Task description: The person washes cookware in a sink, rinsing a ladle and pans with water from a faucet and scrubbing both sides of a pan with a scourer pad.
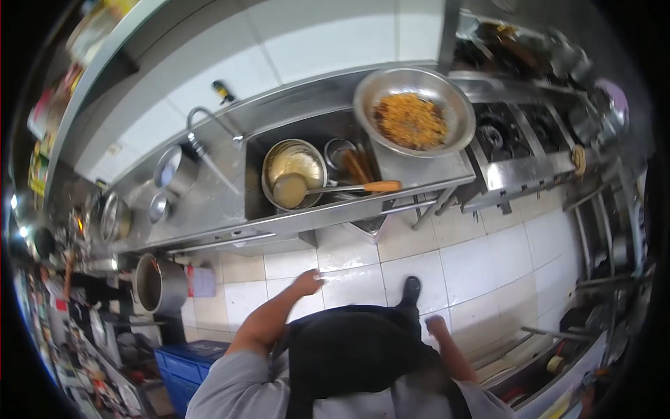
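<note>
My left hand (pixel 307 281) hangs over the tiled floor in front of the sink, its fingers curled in and nothing plainly visible in them. My right hand (pixel 437 326) is low by my right side, apart from any object; its fingers are too small and blurred to read. Ahead of me, a metal pot (pixel 293 155) stands in the sink (pixel 255 202). A ladle (pixel 289 190) with a wooden handle lies across the pot and the sink's front edge. Right of the sink, a wide steel bowl (pixel 457 115) holds orange-brown food (pixel 412 119).
A curved faucet (pixel 195 136) stands left of the sink, near a pot (pixel 176 170) and bowls. A gas stove (pixel 516 171) is at the right. Front left are a large pot (pixel 160 283) and blue crate (pixel 183 373). A metal rack (pixel 593 237) flanks the right side.
</note>
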The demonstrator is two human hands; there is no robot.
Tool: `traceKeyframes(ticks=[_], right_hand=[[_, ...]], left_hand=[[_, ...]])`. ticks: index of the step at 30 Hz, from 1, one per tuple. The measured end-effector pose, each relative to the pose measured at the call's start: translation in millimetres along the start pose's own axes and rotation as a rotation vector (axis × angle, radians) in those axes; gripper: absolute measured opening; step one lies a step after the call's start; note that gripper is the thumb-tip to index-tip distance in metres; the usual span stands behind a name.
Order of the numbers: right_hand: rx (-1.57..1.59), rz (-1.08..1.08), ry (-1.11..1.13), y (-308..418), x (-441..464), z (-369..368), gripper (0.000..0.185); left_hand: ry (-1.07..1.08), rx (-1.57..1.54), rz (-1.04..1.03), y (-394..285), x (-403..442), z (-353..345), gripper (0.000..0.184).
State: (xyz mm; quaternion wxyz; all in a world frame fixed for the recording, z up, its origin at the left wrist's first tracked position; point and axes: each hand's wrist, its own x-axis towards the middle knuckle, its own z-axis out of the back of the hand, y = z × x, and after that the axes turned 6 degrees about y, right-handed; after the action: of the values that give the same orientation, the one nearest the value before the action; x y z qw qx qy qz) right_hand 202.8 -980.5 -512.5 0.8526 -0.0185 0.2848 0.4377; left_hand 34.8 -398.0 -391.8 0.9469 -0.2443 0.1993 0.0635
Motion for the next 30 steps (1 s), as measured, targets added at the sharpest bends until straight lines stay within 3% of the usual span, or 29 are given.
traceKeyframes(ticks=[1, 2, 3, 4, 5, 7, 8, 10, 12, 14, 16, 17, 18, 19, 20, 22, 23, 24, 26, 27, 28, 29, 30], right_hand=[[0.033, 0.181, -0.075, 20, 28, 54, 0.032], [0.673, -0.203, -0.220, 59, 56, 106, 0.032], [0.728, -0.141, -0.106, 114, 64, 230, 0.035], [0.684, 0.029, -0.321, 141, 94, 269, 0.036], [0.671, 0.124, -0.367, 177, 115, 333, 0.033], [0.622, 0.274, -0.445, 233, 151, 440, 0.031], [0.452, 0.239, -0.484, 250, 176, 481, 0.031], [0.263, 0.233, -0.513, 269, 237, 535, 0.031], [-0.021, 0.034, -0.243, 264, 303, 556, 0.034], [-0.131, -0.030, 0.204, 248, 353, 555, 0.042], [-0.113, -0.118, 0.505, 251, 382, 551, 0.045], [-0.131, -0.103, 0.511, 256, 388, 555, 0.045], [0.067, -0.137, 0.579, 258, 384, 561, 0.042], [0.266, -0.182, 0.642, 258, 378, 566, 0.040], [0.249, -0.191, 0.653, 259, 369, 568, 0.040], [0.948, -0.195, 0.908, 277, 351, 582, 0.029], [1.023, -0.179, 1.025, 283, 345, 584, 0.022], [1.026, -0.185, 1.015, 294, 334, 579, 0.022], [1.073, -0.346, 0.606, 324, 301, 556, 0.021], [1.091, -0.368, 0.595, 339, 286, 560, 0.021], [0.853, -0.288, 0.550, 353, 268, 568, 0.023], [0.615, -0.210, 0.500, 363, 257, 572, 0.026], [0.634, -0.233, 0.482, 366, 246, 568, 0.026]], left_hand=[[0.087, 0.001, 0.153, -7, -67, 48, 0.029], [0.407, 0.351, 0.160, 39, -99, 38, 0.033], [0.377, 0.301, 0.200, 58, -149, 49, 0.032], [0.347, 0.194, 0.307, 73, -186, 52, 0.029], [0.297, -0.052, 0.521, 85, -211, 57, 0.025], [-0.046, -0.851, 1.069, 87, -237, 73, 0.020], [-0.172, -1.021, 1.123, 85, -238, 80, 0.018], [-0.315, -1.172, 1.049, 82, -221, 89, 0.017], [-0.461, -1.313, 0.863, 76, -204, 97, 0.018], [-0.613, -1.298, 0.709, 64, -187, 120, 0.023], [-0.784, -0.998, 0.562, 54, -175, 167, 0.029], [-0.860, -0.821, 0.532, 46, -171, 212, 0.031], [-0.920, -0.648, 0.500, 39, -168, 263, 0.033], [-0.963, -0.693, 0.456, 42, -160, 307, 0.037], [-1.103, -0.570, 0.431, 49, -147, 343, 0.043], [-1.260, -0.493, 0.395, 59, -118, 421, 0.054], [-1.330, -0.462, 0.389, 65, -101, 452, 0.057], [-1.245, -0.394, 0.378, 76, -84, 476, 0.058], [-1.133, -0.336, 0.344, 84, -50, 505, 0.058], [-0.980, -0.434, 0.341, 82, -30, 515, 0.056], [-0.819, -0.524, 0.335, 75, -11, 522, 0.054], [-0.800, -0.524, 0.308, 68, 10, 526, 0.054], [-0.758, -0.484, 0.275, 61, 34, 528, 0.053]])
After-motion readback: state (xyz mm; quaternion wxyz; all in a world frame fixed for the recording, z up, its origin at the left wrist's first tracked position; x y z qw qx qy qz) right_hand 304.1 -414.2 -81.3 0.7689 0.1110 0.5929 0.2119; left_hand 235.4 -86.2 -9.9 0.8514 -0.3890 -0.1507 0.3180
